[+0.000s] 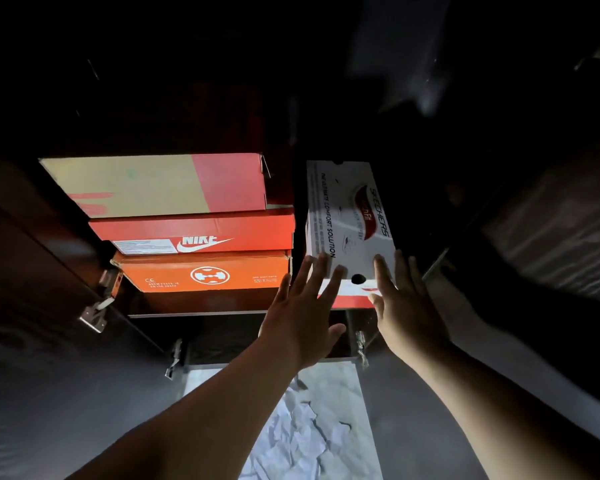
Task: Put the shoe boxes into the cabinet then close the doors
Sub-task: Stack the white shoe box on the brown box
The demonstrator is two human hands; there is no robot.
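A white Skechers shoe box (349, 216) sits on the cabinet shelf (201, 312) at the right, atop a red-and-white box (354, 295). My left hand (305, 306) has straight, spread fingers touching the white box's near end. At the box's near right corner, my right hand (404, 299) presses with flat fingers. To the left stands a stack of three boxes: a tan-and-pink box (153, 183) on top, a red Nike box (194, 233) in the middle, an orange box (205, 271) at the bottom.
The dark cabinet door (32, 258) hangs open at the left, with metal hinges (101, 303) on its inner edge. Another hinge (361, 348) shows at the right of the opening. Pale marbled floor (298, 427) lies below. The surroundings are very dark.
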